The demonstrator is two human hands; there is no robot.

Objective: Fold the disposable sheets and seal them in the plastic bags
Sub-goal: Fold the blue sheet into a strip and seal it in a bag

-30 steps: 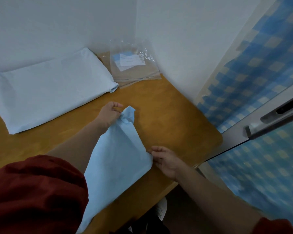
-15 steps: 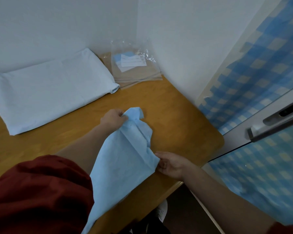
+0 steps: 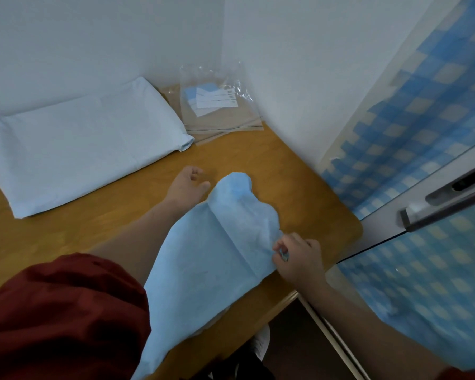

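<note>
A light blue disposable sheet (image 3: 211, 256) lies crumpled on the wooden table (image 3: 299, 187), with its lower end hanging over the near edge. My right hand (image 3: 296, 256) pinches the sheet's right edge. My left hand (image 3: 187, 185) hovers just left of the sheet's far corner, fingers loosely curled, holding nothing. A larger folded pale sheet (image 3: 77, 149) lies at the back left. Clear plastic bags (image 3: 217, 105) with white labels lean in the back corner.
White walls close the table at the back and right. A door with blue checked film and a metal handle (image 3: 447, 198) stands to the right. A shoe (image 3: 261, 344) shows under the table's near edge.
My left hand has let go of the sheet's far corner and moved slightly left. My right hand went from resting at the sheet's right edge to pinching it. The sheet shifted right.
</note>
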